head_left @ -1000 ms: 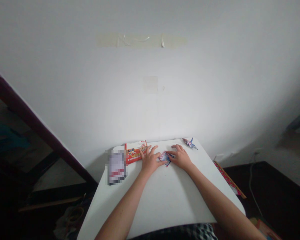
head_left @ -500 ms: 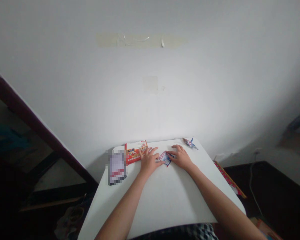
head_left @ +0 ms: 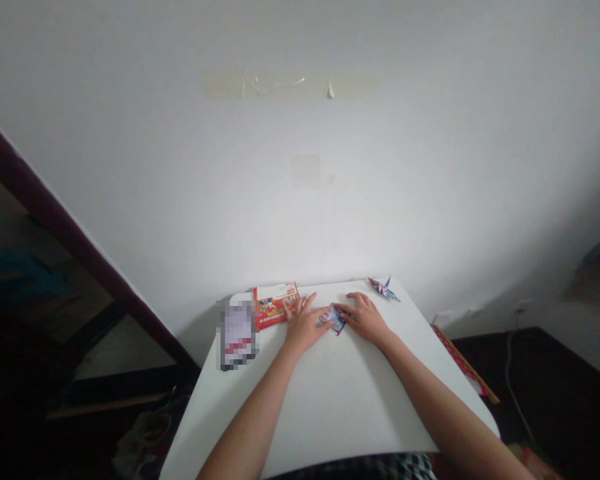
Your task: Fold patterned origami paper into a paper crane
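Note:
A small folded piece of printed paper (head_left: 337,320), blue, white and red, lies as a diamond on the white table (head_left: 340,400). My left hand (head_left: 304,323) is at its left side, fingers spread, with the index finger and thumb reaching onto the paper. From the right, my right hand (head_left: 366,319) touches it with its fingers stretched out and the thumb near its lower right edge. Both hands rest low over the tabletop. The outer fingers of my left hand overlap a red and white printed packet (head_left: 270,310).
A folded paper crane (head_left: 384,289) sits at the table's far right corner. On the left lies a pixelated flat object (head_left: 238,337). The wall (head_left: 305,233) rises behind the table, and a dark-framed panel (head_left: 80,247) leans at left.
The view has shifted slightly, so everything sits a little further right. My left index finger has come down onto the paper's left part. My right hand stays about where it was.

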The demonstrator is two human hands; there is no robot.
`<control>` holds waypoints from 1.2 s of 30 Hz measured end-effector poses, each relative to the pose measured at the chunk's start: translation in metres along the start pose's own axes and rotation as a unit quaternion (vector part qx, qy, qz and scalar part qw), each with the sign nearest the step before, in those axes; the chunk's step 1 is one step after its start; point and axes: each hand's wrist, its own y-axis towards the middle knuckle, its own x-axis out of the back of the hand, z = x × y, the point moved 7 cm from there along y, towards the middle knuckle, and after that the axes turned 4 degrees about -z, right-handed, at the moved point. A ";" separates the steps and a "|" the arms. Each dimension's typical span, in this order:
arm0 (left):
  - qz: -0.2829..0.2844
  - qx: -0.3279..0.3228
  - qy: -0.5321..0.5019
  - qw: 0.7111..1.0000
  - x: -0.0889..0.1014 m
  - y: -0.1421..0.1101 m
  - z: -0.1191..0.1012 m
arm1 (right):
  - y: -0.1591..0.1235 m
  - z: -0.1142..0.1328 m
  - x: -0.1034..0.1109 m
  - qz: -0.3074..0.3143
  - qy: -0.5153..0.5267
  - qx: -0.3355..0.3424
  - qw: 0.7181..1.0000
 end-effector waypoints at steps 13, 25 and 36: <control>0.003 0.031 -0.001 1.000 0.002 -0.001 0.002 | 0.002 -0.018 0.012 -0.066 0.100 0.012 0.993; -0.016 -0.033 -0.011 0.999 0.005 -0.002 -0.008 | 0.003 -0.026 0.008 -0.066 0.143 0.003 0.987; 0.006 -0.011 -0.028 1.000 0.000 -0.002 -0.011 | 0.005 -0.030 0.005 -0.064 0.145 -0.009 0.987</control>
